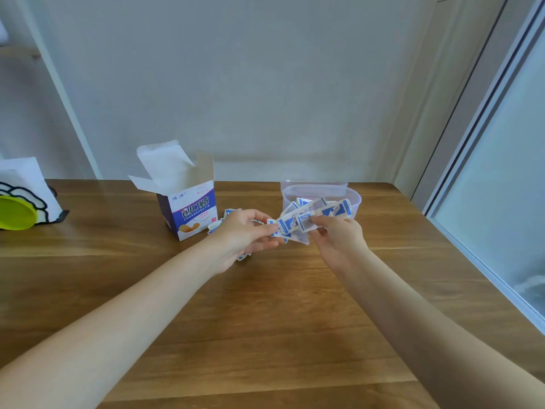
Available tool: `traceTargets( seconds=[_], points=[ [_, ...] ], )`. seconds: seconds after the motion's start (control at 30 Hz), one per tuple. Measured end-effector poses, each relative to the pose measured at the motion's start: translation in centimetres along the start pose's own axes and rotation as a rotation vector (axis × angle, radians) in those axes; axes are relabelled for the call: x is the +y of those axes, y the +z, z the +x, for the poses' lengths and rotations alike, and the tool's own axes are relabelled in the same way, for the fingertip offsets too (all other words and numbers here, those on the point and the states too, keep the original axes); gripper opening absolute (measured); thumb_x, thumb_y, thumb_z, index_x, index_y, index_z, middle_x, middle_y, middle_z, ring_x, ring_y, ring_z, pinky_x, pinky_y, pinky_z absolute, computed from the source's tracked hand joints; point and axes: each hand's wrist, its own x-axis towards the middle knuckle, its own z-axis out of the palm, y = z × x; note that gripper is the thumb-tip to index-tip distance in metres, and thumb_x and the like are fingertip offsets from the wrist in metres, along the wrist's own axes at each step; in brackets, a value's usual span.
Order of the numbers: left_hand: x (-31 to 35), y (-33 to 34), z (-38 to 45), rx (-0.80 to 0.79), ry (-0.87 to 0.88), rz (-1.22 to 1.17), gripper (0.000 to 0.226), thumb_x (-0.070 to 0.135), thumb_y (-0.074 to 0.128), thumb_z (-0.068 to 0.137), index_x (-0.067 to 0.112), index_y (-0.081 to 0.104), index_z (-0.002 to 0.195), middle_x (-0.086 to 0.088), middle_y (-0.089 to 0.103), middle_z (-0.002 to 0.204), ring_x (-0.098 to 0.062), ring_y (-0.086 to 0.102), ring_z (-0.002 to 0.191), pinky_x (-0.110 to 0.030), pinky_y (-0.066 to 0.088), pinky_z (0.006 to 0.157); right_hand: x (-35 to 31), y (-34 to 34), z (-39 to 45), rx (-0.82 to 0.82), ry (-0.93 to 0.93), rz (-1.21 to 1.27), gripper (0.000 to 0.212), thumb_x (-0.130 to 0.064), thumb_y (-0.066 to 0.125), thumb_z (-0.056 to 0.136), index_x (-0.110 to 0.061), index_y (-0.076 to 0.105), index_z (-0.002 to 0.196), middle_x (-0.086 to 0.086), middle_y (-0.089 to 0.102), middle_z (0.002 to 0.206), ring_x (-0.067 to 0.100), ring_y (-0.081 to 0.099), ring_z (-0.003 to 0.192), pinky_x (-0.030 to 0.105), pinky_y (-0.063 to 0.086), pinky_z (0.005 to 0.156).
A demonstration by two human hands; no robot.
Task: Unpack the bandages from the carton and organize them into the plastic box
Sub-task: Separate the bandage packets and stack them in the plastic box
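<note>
Brown wooden plank table (265, 335) filled the lower half of the frame; its far edge met the wall at mid-frame and its right edge ran along the window frame. Wide bare stretch of wood in the lower centre between both forearms. White-and-purple cardboard carton (188, 208) stood upright left of centre, top flaps open, near the far edge. Clear oval plastic box (354, 202) sat right of centre near the far edge, a few bandages inside. Left hand (244, 237) and right hand (339, 240) were raised between carton and box, each with fingers curled, pinching opposite ends of a bunch of blue-and-white wrapped bandages (303, 222). Loose wrapped bandages (215, 227) lay on the table just beside the carton, partly hidden by the left hand.
</note>
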Motion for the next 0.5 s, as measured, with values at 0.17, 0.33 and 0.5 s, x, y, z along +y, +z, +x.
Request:
traceTargets(
  seconds=[0.17,0.33,0.5],
  points=[
    [0.0,0.0,0.1,0.041,0.010,0.093,0.008,0.007,0.062,0.086,0.011,0.056,0.088,-0.013,0.069,0.092,-0.010,0.069,0.065,-0.020,0.058,0.060,0.4,-0.1,-0.1,-0.073,0.029,-0.011,0.035,0.013,0.049,0.087,0.002,0.047,0.120,0.016,0.057,0.110,0.026,0.059,0.094,0.036,0.052,0.081],
    [0.6,-1.5,0.4,0.092,0.018,0.269,0.009,0.007,0.064,0.085,0.012,0.058,0.089,-0.014,0.069,0.092,-0.013,0.067,0.066,-0.025,0.058,0.067,-0.8,-0.9,0.5,0.008,-0.342,-0.473,0.012,-0.005,0.052,0.092,-0.010,0.059,0.083,0.008,0.064,0.089,0.016,0.060,0.077,0.026,0.051,0.074],
    [0.8,-2.3,0.6,-0.020,0.053,0.515,0.012,0.006,0.061,0.087,0.011,0.059,0.098,-0.009,0.066,0.092,-0.014,0.067,0.070,-0.022,0.057,0.061,-2.1,-0.9,1.0,-0.386,-0.802,-1.479,0.030,-0.021,0.046,0.096,0.003,0.062,0.089,0.013,0.050,0.099,0.022,0.044,0.094,0.023,0.037,0.081]
  ],
)
